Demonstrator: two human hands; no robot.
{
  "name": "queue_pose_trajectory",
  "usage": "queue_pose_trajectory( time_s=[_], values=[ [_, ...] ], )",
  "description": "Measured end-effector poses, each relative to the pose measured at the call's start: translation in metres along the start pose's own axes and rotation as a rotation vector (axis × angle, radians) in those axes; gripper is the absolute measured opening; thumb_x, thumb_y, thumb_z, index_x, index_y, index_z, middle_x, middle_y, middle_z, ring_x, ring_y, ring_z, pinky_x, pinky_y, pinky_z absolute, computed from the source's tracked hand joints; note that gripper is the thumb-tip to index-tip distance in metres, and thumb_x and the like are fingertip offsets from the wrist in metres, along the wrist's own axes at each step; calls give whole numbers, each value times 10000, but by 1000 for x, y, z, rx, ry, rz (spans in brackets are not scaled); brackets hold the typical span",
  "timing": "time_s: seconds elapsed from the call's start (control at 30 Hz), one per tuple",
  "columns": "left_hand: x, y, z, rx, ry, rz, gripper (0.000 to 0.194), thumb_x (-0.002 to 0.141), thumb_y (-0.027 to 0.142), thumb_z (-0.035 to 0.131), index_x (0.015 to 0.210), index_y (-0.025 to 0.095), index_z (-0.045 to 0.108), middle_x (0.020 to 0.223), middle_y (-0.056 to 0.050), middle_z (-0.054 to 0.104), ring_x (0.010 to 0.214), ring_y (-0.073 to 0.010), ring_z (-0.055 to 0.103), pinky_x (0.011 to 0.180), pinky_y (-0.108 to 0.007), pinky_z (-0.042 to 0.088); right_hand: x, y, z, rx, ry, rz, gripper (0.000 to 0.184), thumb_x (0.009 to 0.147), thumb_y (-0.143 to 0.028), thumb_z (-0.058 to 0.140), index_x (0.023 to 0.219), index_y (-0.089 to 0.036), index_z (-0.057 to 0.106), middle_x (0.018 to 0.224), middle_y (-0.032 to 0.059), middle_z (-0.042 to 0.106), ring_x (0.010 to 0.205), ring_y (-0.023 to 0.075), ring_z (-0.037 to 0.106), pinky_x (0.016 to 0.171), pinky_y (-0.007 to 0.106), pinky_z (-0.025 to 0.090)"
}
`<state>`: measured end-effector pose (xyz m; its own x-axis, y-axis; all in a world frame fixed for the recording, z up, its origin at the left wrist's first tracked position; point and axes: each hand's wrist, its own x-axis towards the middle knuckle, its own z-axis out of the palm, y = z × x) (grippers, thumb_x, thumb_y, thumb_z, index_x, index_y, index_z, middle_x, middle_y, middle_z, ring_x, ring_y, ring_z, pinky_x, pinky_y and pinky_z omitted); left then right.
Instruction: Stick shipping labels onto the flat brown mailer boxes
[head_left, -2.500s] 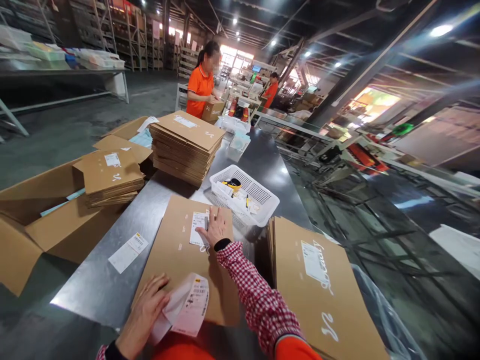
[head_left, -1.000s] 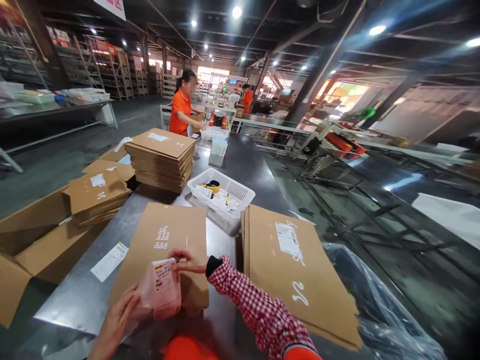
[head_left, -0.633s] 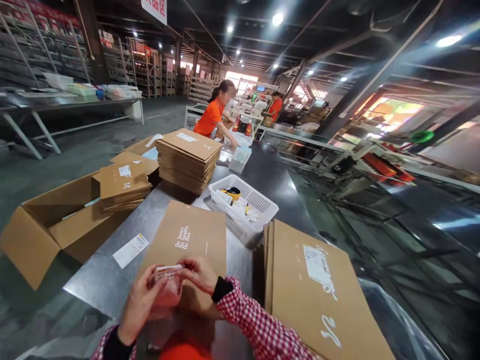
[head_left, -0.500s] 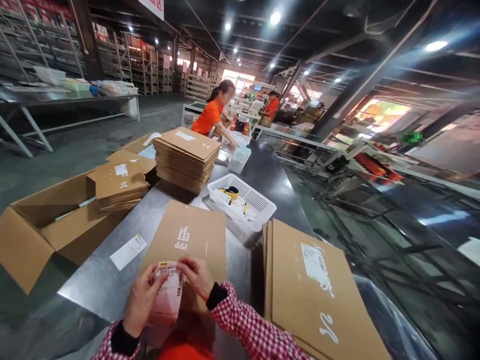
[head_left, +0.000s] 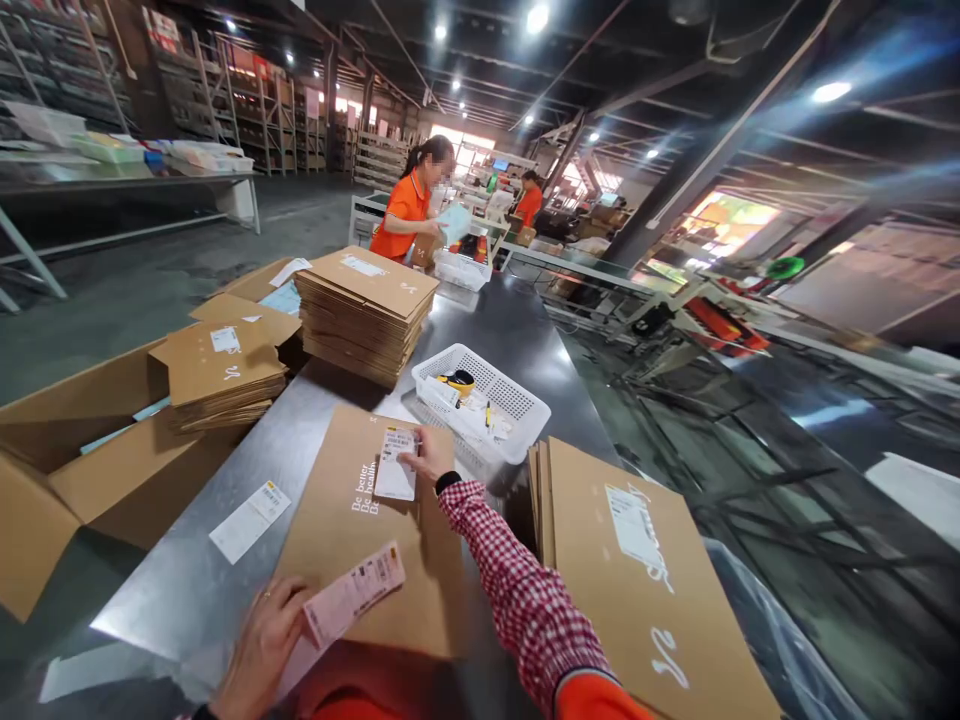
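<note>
Work over the steel tabletop (head_left: 187, 590), spread beneath and beyond the left hand (head_left: 262, 630) and the right hand (head_left: 431, 458). Steer clear of the bundle of flattened cartons (head_left: 592, 600), right of the right hand, and of the tall carton stack (head_left: 360, 315), beyond it and to the left. Brace the flat carton (head_left: 334, 545), directly under the right hand and reaching back toward the left, against sliding. Spare the white perforated basket (head_left: 510, 385), just beyond the right hand, any knock from the knuckles. With the left hand, grip the strip of printed labels (head_left: 356, 590) by its lower part, free end over the carton and pointing up toward the right hand; lift it enough to avoid snagging. Leave the loose label sheet (head_left: 250, 520), beyond the left hand, flat on the steel. At the right hand, see thumb and bent fingers close together on the right edge of the shipping label (head_left: 396, 475); impossible to tell pinching from pressing. Best, probably, to square it, partly over the printed slogan (head_left: 363, 490), then smooth outward from one edge against creases.
</note>
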<state>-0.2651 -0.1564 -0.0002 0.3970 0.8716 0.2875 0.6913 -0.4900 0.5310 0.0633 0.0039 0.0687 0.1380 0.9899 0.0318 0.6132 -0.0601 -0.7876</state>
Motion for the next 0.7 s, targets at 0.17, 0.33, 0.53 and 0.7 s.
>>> queue_pose_trajectory(
  time_s=[0.17, 0.33, 0.53, 0.7],
  values=[
    [6, 0, 9, -100, -15, 1, 325, 870, 328, 432, 922, 251, 743, 1152, -83, 692, 1072, -251, 642, 917, -395, 542, -3, -3, 14, -222, -114, 3, 841, 585, -298, 763, 1311, -61, 410, 1242, 214, 540, 1133, 298, 526, 952, 405, 411],
    [9, 6, -3, -211, -108, -127, 338, 866, 330, 433, 986, 246, 737, 1190, -86, 674, 1099, -246, 629, 942, -386, 524, -15, -25, 46, -667, -8, -57, 883, 751, -507, 634, 1457, -143, 248, 1512, 230, 215, 1344, 377, 289, 1075, 548, 204],
    [7, 2, -1, -319, -116, -185, 403, 869, 432, 410, 1004, 231, 732, 1189, -107, 671, 1104, -251, 626, 934, -390, 527, -13, -2, 35, -598, -69, 48, 562, 914, -444, 348, 1418, -197, 352, 1521, 109, 284, 1412, 278, 195, 1123, 527, 92],
    [4, -11, 11, -305, 95, -324, 468, 862, 476, 388, 977, 174, 726, 1416, -140, 475, 1303, -312, 437, 1066, -487, 377, -54, 36, -23, -382, 219, 415, 484, 838, -290, 428, 1249, -50, 519, 1309, 263, 509, 1240, 338, 460, 1033, 542, 297]
  ],
)
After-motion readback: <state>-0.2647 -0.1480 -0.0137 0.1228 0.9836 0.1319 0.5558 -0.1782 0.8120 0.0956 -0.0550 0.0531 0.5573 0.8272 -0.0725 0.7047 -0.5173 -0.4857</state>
